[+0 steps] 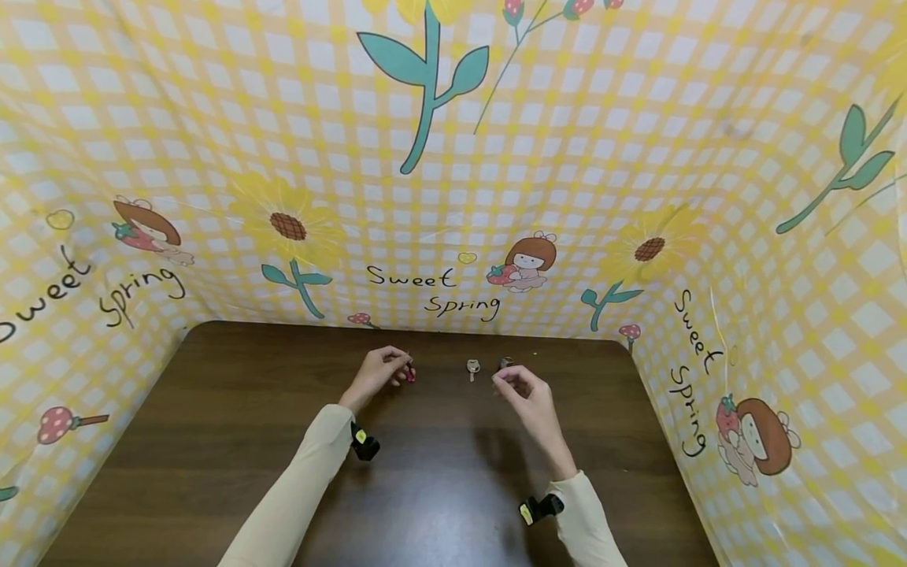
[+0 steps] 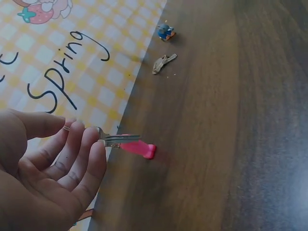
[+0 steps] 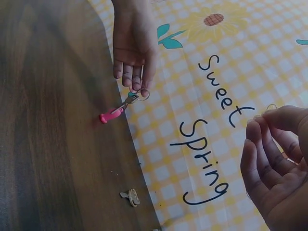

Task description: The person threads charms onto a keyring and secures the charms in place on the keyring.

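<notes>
My left hand (image 1: 377, 372) pinches a thin metal key ring (image 3: 144, 95) between thumb and finger, above the far part of the table. From the ring hang metal keys (image 2: 120, 138) and a bright pink charm (image 2: 144, 148). My right hand (image 1: 533, 398) is to the right, its thumb and fingertip pinching a small thin wire ring (image 3: 272, 107), most of it hidden. Between the hands a loose silvery key (image 1: 472, 368) lies on the table, perhaps with another under it. Just beyond the right fingertips sits a small blue figurine (image 2: 165, 32).
The dark wooden table (image 1: 439, 457) has rounded far corners. A yellow checked cloth (image 1: 425, 213) with flowers and lettering stands around its back and sides. Tiny light crumbs (image 2: 172, 75) lie near the loose key. Black camera mounts (image 1: 364, 442) are strapped on both wrists.
</notes>
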A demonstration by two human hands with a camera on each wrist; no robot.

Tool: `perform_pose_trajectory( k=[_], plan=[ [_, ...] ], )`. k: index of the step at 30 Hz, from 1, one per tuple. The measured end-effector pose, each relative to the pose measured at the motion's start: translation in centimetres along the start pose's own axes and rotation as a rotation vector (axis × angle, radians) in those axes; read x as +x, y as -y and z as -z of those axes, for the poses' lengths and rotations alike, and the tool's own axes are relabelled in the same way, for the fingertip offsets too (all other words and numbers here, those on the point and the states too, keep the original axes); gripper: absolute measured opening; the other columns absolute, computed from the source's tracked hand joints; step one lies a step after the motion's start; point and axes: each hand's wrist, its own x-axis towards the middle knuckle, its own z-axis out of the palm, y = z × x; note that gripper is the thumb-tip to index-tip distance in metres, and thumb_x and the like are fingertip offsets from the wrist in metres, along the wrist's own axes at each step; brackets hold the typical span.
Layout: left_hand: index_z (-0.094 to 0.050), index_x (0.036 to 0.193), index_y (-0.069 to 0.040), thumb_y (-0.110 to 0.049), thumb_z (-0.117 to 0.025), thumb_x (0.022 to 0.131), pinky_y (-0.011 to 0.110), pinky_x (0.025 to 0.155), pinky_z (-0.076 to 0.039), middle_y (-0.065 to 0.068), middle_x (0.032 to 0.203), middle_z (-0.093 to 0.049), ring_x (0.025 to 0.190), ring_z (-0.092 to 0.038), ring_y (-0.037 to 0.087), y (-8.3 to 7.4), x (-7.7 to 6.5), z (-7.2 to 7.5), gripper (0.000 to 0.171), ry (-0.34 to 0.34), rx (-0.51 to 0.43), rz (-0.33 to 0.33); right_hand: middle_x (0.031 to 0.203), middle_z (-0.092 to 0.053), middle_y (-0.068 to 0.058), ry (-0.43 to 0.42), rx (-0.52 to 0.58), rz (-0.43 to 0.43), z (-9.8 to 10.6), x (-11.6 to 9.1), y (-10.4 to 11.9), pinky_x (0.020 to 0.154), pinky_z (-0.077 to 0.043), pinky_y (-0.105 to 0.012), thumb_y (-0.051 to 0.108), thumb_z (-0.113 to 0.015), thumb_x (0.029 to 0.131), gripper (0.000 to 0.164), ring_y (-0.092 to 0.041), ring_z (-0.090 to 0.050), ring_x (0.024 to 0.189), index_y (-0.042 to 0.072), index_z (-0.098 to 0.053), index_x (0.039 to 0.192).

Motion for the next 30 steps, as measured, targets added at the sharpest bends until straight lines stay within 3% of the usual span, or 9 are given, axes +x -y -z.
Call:
perform_pose_trajectory(
  k=[5, 9, 13, 19, 25, 27, 30],
  plan=[
    [-0.068, 0.116, 0.011, -0.009, -0.062, 0.108, 0.035, 0.071, -0.061, 0.029, 0.104, -0.072, 0.074, -0.067, 0.017, 0.5, -0.1, 0.0, 0.023, -0.003, 0.006, 0.028, 0.089, -0.071, -0.024, -0.001, -0.012, -0.006, 0.0, 0.0, 0.0, 0.073, -0.059, -0.031, 0.004, -0.072, 0.101, 0.01, -0.026, -0.071, 0.079, -0.006, -0.072, 0.102],
    [-0.067, 0.116, 0.011, -0.009, -0.062, 0.107, 0.034, 0.07, -0.061, 0.026, 0.104, -0.072, 0.074, -0.066, 0.015, 1.0, -0.1, 0.1, 0.022, -0.009, 0.005, 0.054, 0.087, -0.072, -0.016, -0.003, -0.018, -0.025, -0.1, 0.0, 0.0, 0.073, -0.059, -0.031, 0.004, -0.072, 0.1, 0.01, -0.023, -0.071, 0.079, -0.006, -0.073, 0.102],
    [-0.067, 0.116, 0.01, -0.009, -0.063, 0.107, 0.037, 0.071, -0.061, 0.024, 0.102, -0.073, 0.073, -0.066, 0.015, 1.5, 0.0, 0.3, 0.022, -0.017, 0.005, 0.075, 0.087, -0.071, -0.02, -0.001, -0.019, -0.023, -0.1, -0.1, -0.2, 0.072, -0.058, -0.028, 0.004, -0.072, 0.101, 0.01, -0.026, -0.071, 0.079, -0.006, -0.073, 0.102],
    [-0.066, 0.118, 0.012, -0.008, -0.061, 0.107, 0.029, 0.065, -0.059, 0.022, 0.098, -0.072, 0.073, -0.066, 0.015, 2.2, -0.1, 0.6, 0.023, -0.007, 0.007, 0.083, 0.087, -0.071, -0.02, -0.002, -0.018, -0.034, -0.2, 0.0, -0.5, 0.072, -0.058, -0.028, 0.004, -0.072, 0.1, 0.009, -0.022, -0.07, 0.078, -0.006, -0.073, 0.101],
    [-0.063, 0.125, 0.012, -0.01, -0.057, 0.11, 0.031, 0.067, -0.06, 0.025, 0.103, -0.071, 0.075, -0.066, 0.016, 2.6, -0.5, 0.8, 0.027, 0.013, 0.022, 0.121, 0.095, -0.067, -0.036, 0.01, 0.007, -0.091, -0.2, 0.0, -0.5, 0.075, -0.062, -0.035, 0.003, -0.072, 0.101, 0.008, -0.035, -0.071, 0.083, -0.004, -0.073, 0.103],
    [-0.063, 0.127, 0.012, -0.01, -0.056, 0.111, 0.031, 0.068, -0.06, 0.025, 0.104, -0.071, 0.076, -0.066, 0.017, 2.7, -0.6, 0.9, 0.028, 0.013, 0.025, 0.136, 0.095, -0.067, -0.037, 0.013, 0.005, -0.096, -0.2, 0.0, -0.5, 0.075, -0.062, -0.037, 0.003, -0.072, 0.101, 0.008, -0.034, -0.071, 0.083, -0.004, -0.073, 0.104],
    [-0.061, 0.131, 0.014, -0.008, -0.053, 0.111, 0.031, 0.068, -0.059, 0.027, 0.105, -0.071, 0.077, -0.066, 0.019, 2.8, -0.8, 1.0, 0.03, 0.015, 0.031, 0.134, 0.093, -0.069, -0.032, 0.015, -0.003, -0.091, -0.1, 0.0, -0.7, 0.075, -0.062, -0.037, 0.004, -0.072, 0.101, 0.009, -0.023, -0.071, 0.08, -0.004, -0.073, 0.104]
  ],
)
